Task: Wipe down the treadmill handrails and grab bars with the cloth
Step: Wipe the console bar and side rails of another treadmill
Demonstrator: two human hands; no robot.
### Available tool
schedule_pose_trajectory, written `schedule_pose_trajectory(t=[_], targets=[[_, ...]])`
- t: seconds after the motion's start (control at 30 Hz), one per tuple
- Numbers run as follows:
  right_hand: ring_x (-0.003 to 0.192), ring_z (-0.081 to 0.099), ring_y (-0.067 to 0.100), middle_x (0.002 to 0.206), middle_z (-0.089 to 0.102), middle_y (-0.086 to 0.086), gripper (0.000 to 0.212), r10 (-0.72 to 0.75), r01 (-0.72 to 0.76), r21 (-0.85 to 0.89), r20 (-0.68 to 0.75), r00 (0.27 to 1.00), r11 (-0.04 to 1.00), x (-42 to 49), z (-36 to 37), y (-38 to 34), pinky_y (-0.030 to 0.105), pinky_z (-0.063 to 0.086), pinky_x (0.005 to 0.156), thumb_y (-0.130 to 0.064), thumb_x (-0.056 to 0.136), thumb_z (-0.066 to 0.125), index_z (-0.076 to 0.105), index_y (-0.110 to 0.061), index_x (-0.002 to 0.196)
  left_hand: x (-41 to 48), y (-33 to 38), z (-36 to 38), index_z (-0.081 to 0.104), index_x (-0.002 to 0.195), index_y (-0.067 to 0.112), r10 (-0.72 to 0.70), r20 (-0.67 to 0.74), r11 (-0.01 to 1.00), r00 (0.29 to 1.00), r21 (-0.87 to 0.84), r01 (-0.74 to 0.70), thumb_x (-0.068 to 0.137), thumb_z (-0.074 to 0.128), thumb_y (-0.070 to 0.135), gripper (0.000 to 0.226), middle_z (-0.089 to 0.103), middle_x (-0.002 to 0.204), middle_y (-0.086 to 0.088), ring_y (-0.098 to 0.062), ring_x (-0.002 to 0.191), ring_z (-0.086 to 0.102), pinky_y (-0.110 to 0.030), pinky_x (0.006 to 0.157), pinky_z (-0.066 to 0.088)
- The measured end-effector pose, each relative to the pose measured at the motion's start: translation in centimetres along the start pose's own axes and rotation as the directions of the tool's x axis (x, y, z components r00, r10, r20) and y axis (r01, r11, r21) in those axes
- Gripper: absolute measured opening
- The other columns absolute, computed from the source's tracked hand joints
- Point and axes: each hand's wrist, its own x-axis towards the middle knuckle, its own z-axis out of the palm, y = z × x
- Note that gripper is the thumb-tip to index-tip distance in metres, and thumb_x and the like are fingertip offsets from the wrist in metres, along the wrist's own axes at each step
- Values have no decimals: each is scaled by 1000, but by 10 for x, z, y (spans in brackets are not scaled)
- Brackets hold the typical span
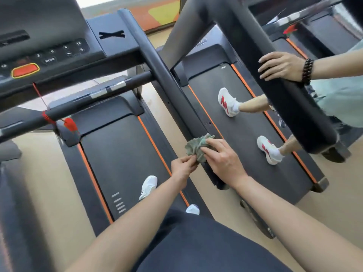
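Both hands were on the crumpled green cloth (197,147), bunched against the right handrail (157,65) close to its near end. The left hand (183,166) pinched a fold with curled fingers. The right hand (223,160) bent its fingers over the bundle, holding it to the rail. Nothing showed which stretches were already wiped. I'd judge it midway at best, with the front grab bar (110,89) below the console (49,55) left to do.
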Motion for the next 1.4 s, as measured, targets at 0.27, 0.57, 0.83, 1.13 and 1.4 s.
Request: schedule_pose_trajectory(t=[0.27,0.57,0.83,1.13,1.4], targets=[[103,62,30,121,66,12,20,160,-146,140,-91,983,979,-80,-15,1,35,52,93,-10,91,68,76,-6,109,-52,-42,21,79,89,0,6,43,999,999,36,-7,94,72,14,16,71,82,-10,-19,79,63,-30,82,56],[108,70,23,117,73,8,35,578,-522,377,-45,815,765,-130,-18,-4,36,52,98,4,80,77,75,-7,113,-87,-48,39,79,72,23,167,-84,933,982,335,-130,77,78,27,7,78,77,0,-18,82,75,-41,86,60],[124,55,11,135,61,-1,42,642,-638,480,184,744,602,-76,-29,0,26,39,110,-16,87,76,69,-11,127,-78,10,39,75,77,28,445,-117,800,888,497,-335,84,82,26,10,74,75,18,3,75,69,-11,72,49],[123,58,22,134,61,3,44,552,-606,338,249,796,720,43,-2,2,28,40,101,-23,91,71,65,-10,133,-16,99,3,73,73,29,472,-71,708,879,624,-329,83,83,29,14,73,72,11,-3,71,68,-23,73,55],[131,52,28,145,55,7,46,483,-538,238,255,838,808,160,31,-12,36,39,108,-20,93,68,60,-9,137,38,198,-40,72,73,32,505,-67,642,860,696,-323,83,79,31,12,72,73,15,0,73,66,-26,76,54]])
